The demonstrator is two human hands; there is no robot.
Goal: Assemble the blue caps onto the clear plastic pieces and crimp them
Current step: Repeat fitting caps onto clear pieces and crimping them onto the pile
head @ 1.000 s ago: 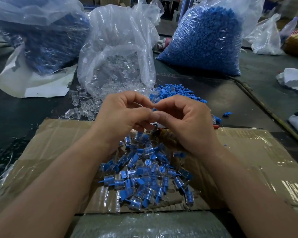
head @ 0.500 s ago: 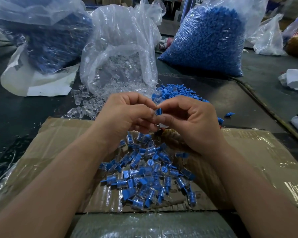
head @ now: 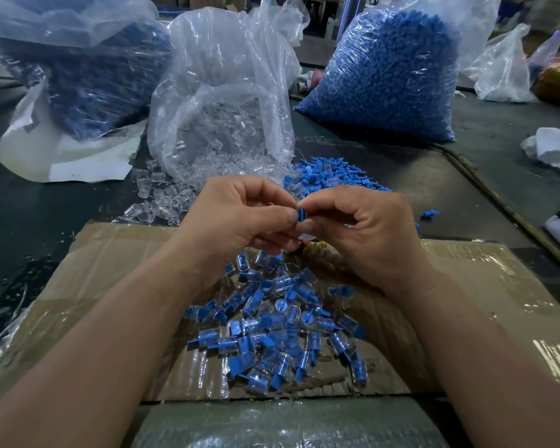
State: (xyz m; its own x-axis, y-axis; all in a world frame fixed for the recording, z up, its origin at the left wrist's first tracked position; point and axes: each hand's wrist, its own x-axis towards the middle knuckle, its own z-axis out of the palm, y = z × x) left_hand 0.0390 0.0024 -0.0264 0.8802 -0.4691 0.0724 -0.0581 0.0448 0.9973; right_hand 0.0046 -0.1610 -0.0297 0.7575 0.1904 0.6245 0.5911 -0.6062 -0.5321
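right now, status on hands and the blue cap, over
Left hand and right hand both pinch one small blue plastic cap. Clear plastic piece hidden, seating unconfirmed. Pile of capped clear pieces below on brown cardboard, not blocking.

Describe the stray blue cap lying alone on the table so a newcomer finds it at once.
Start at the big bag of blue caps at the back right; before it a loose heap of caps lies on the dark table. Right of that heap, past the right hand, one cap lies alone, touching nothing.

Head view, close, down over hands [head: 299,227]
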